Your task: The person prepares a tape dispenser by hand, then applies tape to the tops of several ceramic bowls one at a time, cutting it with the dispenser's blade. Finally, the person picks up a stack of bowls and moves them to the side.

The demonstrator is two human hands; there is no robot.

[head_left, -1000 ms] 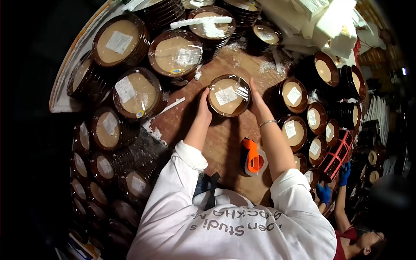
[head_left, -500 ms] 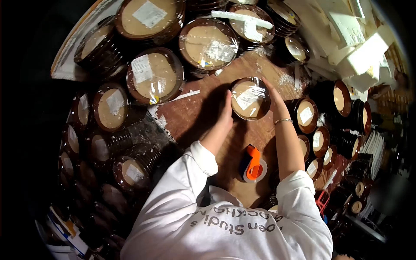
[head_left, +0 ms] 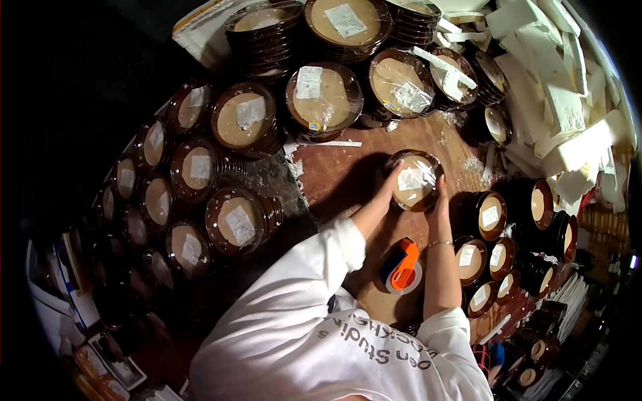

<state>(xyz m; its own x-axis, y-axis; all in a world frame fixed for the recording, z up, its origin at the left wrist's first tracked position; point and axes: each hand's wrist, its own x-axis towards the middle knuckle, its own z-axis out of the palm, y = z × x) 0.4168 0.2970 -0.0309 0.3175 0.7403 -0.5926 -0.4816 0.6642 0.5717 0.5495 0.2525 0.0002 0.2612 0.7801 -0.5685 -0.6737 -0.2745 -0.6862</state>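
Note:
Between my two hands is a small stack of round brown dishes [head_left: 416, 182] with a tan centre, a white label and shiny clear wrap. My left hand [head_left: 390, 185] holds its left side, with the fingertips over the rim. On the right side my right hand [head_left: 440, 198] presses against the edge, a bracelet round that wrist. Below the stack, an orange tape dispenser [head_left: 404, 265] with a roll of tape lies on the brown tabletop [head_left: 348, 174], between my forearms.
Tall stacks of wrapped brown dishes [head_left: 324, 100] line the back and left. Smaller stacks [head_left: 490, 214] stand close to my right forearm. White foam pieces [head_left: 548, 87] are heaped at the back right. A white strip [head_left: 334, 144] lies on the tabletop.
The camera view has shifted, so most things appear lower and further right. My hands still hold the dish stack, and my left fingers now reach further over its rim.

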